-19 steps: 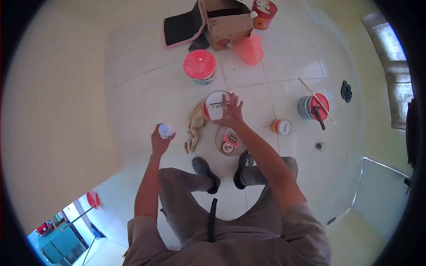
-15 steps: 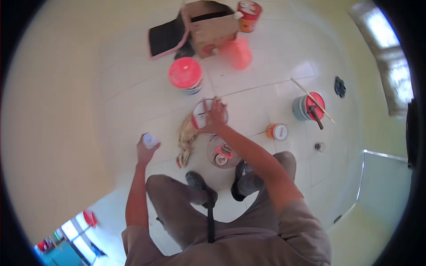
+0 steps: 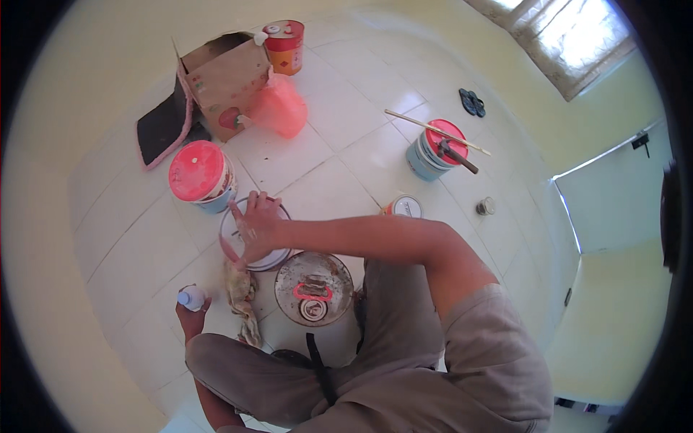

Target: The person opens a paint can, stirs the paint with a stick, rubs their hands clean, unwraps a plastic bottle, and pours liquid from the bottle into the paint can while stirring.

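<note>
The right arm [image 3: 361,237] crosses leftward, fingers [image 3: 253,201] spread; left fingers [image 3: 206,304] curl.

The right hand [image 3: 258,225] covers much of the white-topped can [image 3: 228,229], and the right forearm [image 3: 346,237] hides the lower side of the orange can [image 3: 406,207]. The left hand [image 3: 195,312] conceals the lower part of the bottle [image 3: 191,296]; the left knee [image 3: 216,353] blocks a stretch of the left forearm [image 3: 215,404]. The upper edge crops the window [image 3: 570,36]. Contents of the small jar [image 3: 485,206] are too tiny to tell.

A pink bag [image 3: 281,106] sits beside a cardboard box [image 3: 225,85], dark sandals [image 3: 472,103] farther right.
</note>
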Tool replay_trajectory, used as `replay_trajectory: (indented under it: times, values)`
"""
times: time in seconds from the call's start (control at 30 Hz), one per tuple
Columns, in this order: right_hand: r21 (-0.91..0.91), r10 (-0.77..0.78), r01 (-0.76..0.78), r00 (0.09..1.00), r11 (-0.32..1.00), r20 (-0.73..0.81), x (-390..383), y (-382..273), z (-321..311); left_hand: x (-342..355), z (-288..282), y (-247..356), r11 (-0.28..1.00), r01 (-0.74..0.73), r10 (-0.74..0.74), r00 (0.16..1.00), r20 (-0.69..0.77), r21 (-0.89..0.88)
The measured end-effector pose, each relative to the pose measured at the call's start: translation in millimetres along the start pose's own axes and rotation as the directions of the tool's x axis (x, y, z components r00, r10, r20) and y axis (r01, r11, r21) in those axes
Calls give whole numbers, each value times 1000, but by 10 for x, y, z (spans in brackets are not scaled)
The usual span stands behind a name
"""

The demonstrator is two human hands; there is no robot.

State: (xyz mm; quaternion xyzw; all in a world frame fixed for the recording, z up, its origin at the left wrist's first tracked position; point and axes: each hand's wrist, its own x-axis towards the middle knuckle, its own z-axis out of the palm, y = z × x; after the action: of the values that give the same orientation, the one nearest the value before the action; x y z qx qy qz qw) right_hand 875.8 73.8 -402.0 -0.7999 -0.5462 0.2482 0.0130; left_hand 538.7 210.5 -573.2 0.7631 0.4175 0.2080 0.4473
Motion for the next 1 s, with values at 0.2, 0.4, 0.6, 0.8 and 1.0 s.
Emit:
replay_trajectory:
  times: [0.2,0.4,0.6,0.8,1.0]
  values:
    - [75,-17,10,994,997,103,-3,79,-283,23,7,-281,992,19,-22,1000,-21,-123]
    - [688,-308,115,937,716,164,79,905,-636,41,78,-429,962,15,-18,1000,-8,-274]
    - [993,-184,-51,980,111,71,-208,2231,-363,-8,61,-693,966,-36,9,994,-105,-258]
    - [779,168,109,986,-618,-4,-733,2530,917,-233,-42,-904,960,-16,-28,988,-155,-278]
    - [690,307,201,951,-695,33,-1408,2456,1598,-364,-118,-1173,997,-45,31,974,-224,-59]
